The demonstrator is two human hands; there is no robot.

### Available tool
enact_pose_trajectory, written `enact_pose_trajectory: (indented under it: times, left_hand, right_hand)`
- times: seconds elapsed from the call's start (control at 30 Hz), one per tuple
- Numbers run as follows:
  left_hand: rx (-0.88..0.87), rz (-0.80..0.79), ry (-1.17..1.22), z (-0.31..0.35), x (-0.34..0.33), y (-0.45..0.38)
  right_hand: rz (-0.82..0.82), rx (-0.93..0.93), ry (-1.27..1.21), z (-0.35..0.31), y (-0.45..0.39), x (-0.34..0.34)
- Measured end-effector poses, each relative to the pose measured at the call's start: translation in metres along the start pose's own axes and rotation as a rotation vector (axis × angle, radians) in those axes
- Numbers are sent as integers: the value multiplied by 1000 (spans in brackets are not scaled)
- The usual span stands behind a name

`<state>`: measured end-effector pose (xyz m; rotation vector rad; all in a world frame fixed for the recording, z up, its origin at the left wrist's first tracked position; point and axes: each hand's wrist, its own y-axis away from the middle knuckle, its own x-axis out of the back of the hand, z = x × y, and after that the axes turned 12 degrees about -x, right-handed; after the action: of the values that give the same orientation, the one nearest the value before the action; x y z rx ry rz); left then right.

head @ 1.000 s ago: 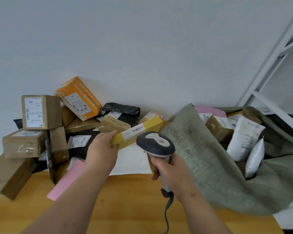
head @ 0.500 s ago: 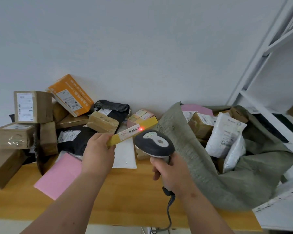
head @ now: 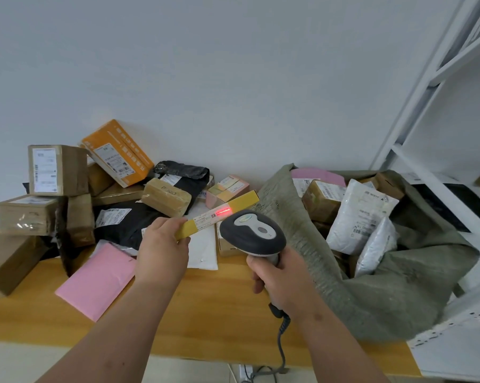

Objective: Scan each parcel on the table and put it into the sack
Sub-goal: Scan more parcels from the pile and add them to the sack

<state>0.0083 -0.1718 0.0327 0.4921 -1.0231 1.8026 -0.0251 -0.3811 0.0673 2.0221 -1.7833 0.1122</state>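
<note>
My left hand (head: 162,244) grips one end of a long, thin yellow parcel (head: 241,201), held above the table. A red scan line glows on its white barcode label. My right hand (head: 280,280) grips the handle of a dark grey handheld scanner (head: 251,233), whose head sits just below the label. To the right lies the open grey-green sack (head: 371,294), with several parcels inside, among them white bags and a brown box. More parcels are piled at the back left of the wooden table (head: 205,313).
The pile holds brown boxes (head: 57,170), an orange box (head: 117,153), black bags (head: 128,222), a pink mailer (head: 97,280) and a white mailer (head: 202,247). White shelving (head: 440,128) rises on the right. The scanner's cable (head: 281,346) hangs over the table's front edge.
The scanner's red light has come on and widened from a dot to a line on the label. The yellow parcel has tilted flatter, and the view has shifted a little.
</note>
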Motion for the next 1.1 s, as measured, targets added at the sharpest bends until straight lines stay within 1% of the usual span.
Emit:
enact_pose_trajectory:
  times: [0.27,0.57,0.7,0.87,0.93,1.1]
  left_hand:
    - [-16,-4,10,4,-1,-2]
    - [-33,-53,36,-5,-1,-18]
    - [-20,-61,61,-9,1,-29]
    - [50,-77,118,-10,3,-50]
    - [66,-82,175,-8,2,-57]
    - [92,-81,349,6,1,-78]
  right_hand:
    - [13,-13,4,-2,2,4]
    - [58,-45,-19,-10,-6,-6]
    - [95,-63,-73,-14,-10,-14]
    - [149,-105,-101,-19,-14,-22]
    - [183,-122,-111,-20,-17,-23]
    - [302,-136,-229,-21,-21,-23]
